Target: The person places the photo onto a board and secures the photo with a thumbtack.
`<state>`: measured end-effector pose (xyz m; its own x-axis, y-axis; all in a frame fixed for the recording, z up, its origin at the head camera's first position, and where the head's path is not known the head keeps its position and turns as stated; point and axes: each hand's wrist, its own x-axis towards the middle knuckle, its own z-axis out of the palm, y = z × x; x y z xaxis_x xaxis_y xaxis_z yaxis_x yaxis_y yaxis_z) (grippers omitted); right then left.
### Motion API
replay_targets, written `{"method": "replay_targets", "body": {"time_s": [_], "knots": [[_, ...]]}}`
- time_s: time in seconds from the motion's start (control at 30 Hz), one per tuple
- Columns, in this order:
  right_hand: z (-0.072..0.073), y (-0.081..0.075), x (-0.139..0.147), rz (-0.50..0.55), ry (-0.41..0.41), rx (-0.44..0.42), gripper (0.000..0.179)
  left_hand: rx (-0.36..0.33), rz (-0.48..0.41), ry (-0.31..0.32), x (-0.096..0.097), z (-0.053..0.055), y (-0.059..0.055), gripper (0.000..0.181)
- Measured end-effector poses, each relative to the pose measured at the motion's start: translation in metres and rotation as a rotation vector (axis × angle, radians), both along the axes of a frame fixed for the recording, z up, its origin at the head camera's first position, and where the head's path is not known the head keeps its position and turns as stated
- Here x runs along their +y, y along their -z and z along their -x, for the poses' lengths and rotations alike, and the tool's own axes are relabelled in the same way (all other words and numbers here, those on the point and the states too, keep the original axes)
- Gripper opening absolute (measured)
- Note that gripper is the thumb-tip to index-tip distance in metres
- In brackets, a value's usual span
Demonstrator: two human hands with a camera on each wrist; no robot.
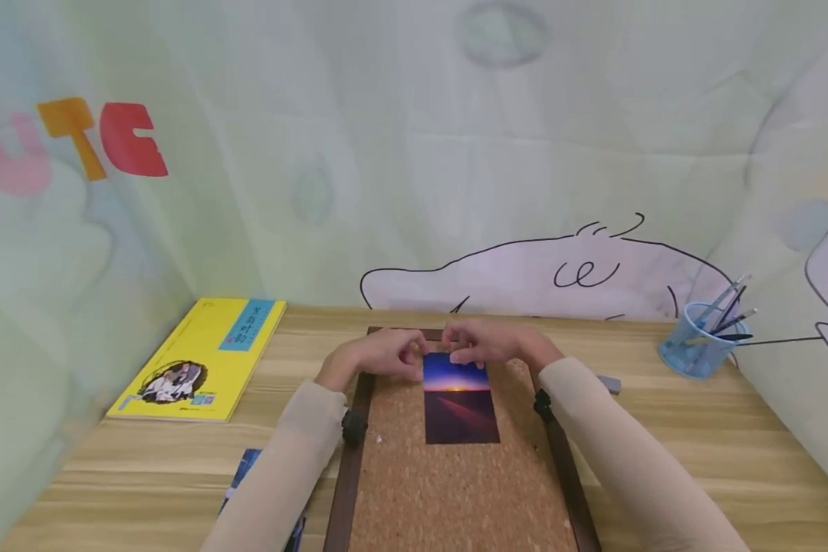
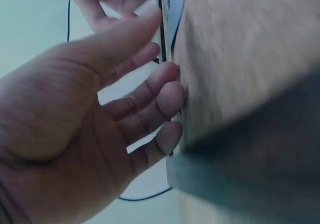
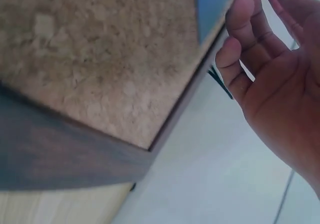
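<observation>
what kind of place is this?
Probably a desk or craft corner, perhaps meant for children, though that's a guess: wood-grain tabletop, blue pen holder and a cartoon-printed backdrop behind the framed corkboard.

Left sleeve (image 1: 269,475): cream, long, plain
Right sleeve (image 1: 628,448): cream, long, plain
Left device (image 1: 354,426): black, rounded
Right device (image 1: 543,404): black, partly hidden
Left hand (image 1: 386,355): bare
Right hand (image 1: 488,343): bare

Soft lt, wrist pics blurry
</observation>
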<state>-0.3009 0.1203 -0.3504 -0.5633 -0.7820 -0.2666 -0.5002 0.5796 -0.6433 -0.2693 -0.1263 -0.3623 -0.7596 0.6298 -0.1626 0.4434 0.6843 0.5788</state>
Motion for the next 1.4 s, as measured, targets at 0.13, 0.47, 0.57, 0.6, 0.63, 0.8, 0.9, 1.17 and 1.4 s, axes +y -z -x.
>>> {"method": "replay_targets", "body": {"time_s": [0.13, 0.47, 0.57, 0.6, 0.63, 0.8, 0.9, 1.17, 1.4], "knots": [[-0.011, -0.008, 0.008, 0.016, -0.009, 0.021, 0.033, 0.021, -0.039, 0.015, -0.010, -0.005, -0.001, 0.046], [-0.032, -0.020, 0.038, 0.036, 0.052, 0.102, 0.046, 0.078, -0.033, -0.026, -0.037, -0.030, -0.004, 0.062], [-0.038, -0.019, 0.050, 0.041, 0.062, 0.136, 0.047, 0.086, -0.020, -0.026, -0.046, -0.037, -0.003, 0.076], [-0.040, -0.019, 0.055, 0.042, 0.070, 0.143, 0.046, 0.095, -0.014, -0.022, -0.048, -0.038, -0.003, 0.080], [-0.042, -0.019, 0.059, 0.043, 0.080, 0.146, 0.046, 0.107, -0.006, -0.019, -0.051, -0.040, -0.002, 0.083], [-0.051, -0.015, 0.073, 0.044, 0.100, 0.170, 0.044, 0.139, 0.055, -0.036, -0.065, -0.052, -0.002, 0.093], [-0.057, -0.014, 0.080, 0.036, 0.119, 0.178, 0.044, 0.157, 0.096, -0.064, -0.074, -0.060, -0.002, 0.094], [-0.075, -0.019, 0.104, 0.028, 0.154, 0.156, 0.054, 0.209, 0.123, -0.071, -0.088, -0.074, -0.004, 0.095], [-0.089, -0.016, 0.119, -0.032, 0.158, 0.193, 0.064, 0.197, 0.132, -0.051, -0.104, -0.084, -0.003, 0.096]]}}
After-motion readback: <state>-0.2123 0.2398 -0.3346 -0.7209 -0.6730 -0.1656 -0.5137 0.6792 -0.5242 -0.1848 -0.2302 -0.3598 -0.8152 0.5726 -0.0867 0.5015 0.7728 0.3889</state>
